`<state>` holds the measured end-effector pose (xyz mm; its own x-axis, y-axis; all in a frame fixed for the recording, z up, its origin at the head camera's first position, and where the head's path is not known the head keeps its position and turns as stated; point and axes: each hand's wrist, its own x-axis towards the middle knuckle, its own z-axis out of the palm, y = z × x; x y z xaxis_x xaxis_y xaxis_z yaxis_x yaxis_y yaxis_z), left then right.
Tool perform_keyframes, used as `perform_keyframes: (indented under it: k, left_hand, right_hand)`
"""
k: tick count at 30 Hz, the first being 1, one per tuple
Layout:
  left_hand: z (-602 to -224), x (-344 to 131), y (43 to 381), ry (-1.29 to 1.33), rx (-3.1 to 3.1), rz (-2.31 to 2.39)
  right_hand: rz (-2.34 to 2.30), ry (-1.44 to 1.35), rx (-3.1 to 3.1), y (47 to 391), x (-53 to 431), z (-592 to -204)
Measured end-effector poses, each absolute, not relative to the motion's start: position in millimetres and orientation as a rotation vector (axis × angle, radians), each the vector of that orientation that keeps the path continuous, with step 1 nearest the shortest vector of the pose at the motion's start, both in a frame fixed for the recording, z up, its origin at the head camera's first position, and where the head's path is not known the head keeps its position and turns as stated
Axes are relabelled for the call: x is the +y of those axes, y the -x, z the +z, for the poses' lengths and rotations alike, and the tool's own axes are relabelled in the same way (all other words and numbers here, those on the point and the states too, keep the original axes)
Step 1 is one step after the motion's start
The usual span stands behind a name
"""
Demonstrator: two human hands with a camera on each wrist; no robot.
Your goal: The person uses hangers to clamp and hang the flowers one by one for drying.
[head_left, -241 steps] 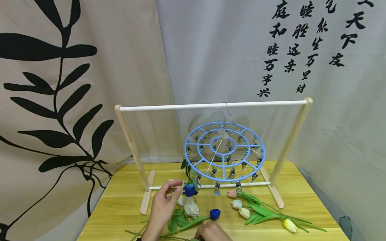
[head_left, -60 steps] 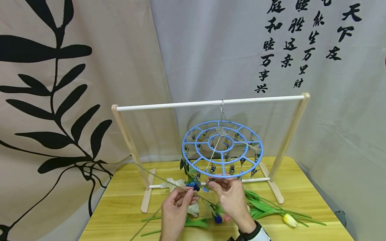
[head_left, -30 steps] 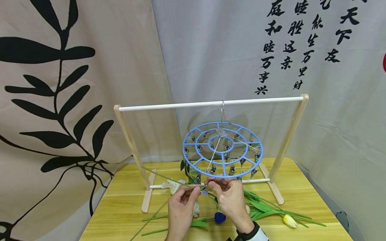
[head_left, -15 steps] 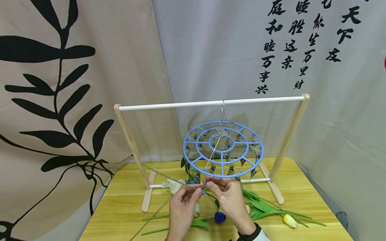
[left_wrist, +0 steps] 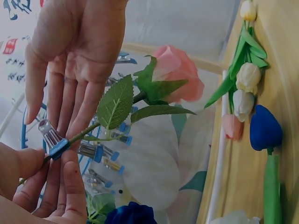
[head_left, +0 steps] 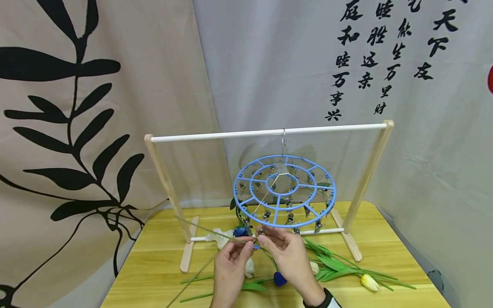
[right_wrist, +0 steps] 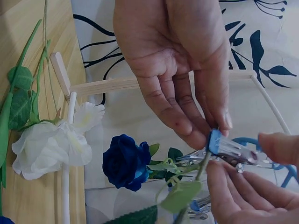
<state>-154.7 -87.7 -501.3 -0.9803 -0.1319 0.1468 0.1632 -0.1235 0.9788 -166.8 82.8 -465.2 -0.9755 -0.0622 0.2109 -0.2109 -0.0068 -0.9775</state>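
My left hand [head_left: 230,267] pinches the stem [left_wrist: 86,130] of a pink rose [left_wrist: 177,77] right at a metal clip [left_wrist: 53,140] with blue tips. The clip's tips sit across that stem. Beside it, my right hand [head_left: 294,259] has straight, relaxed fingers around the clip; its thumb stands off the metal handle in the left wrist view. The clip belongs to a round blue hanger [head_left: 284,226]. A blue rose [right_wrist: 126,161] hangs head-down from the hanger, just left of the hands. The pink rose is hidden behind my right hand in the head view.
The hanger hooks over a white rail [head_left: 215,137] of a wooden stand. On the table [head_left: 154,261] lie a white flower [right_wrist: 39,149], a blue tulip [head_left: 280,279] and, to the right, several tulips with green leaves [head_left: 339,271]. Cloth backdrops hang behind.
Eight seconds ago my left hand was by the blue rose and my right at the table. Both since came to a clip with the pink rose; my right fingers have now loosened. The hanger turned slightly.
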Motion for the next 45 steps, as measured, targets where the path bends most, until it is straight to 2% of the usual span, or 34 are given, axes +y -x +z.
perform_keyframes:
  k: [20, 32, 38, 45]
  left_hand:
    - [-507, -103, 173, -0.08, -1.943, -2.184]
    - [-501, -107, 182, -0.027, -1.936, -2.223]
    - [-499, -109, 181, 0.005, -1.956, -2.223]
    - [-500, -112, 179, 0.034, -1.957, -2.225]
  right_hand:
    - [1.76, -0.564, -2.369, 133, 91, -469]
    - [1.726, -0.414, -2.341, 164, 76, -460]
    - [1.638, -0.303, -2.385, 169, 70, -461]
    - [1.708, -0.317, -2.306, 175, 62, -466]
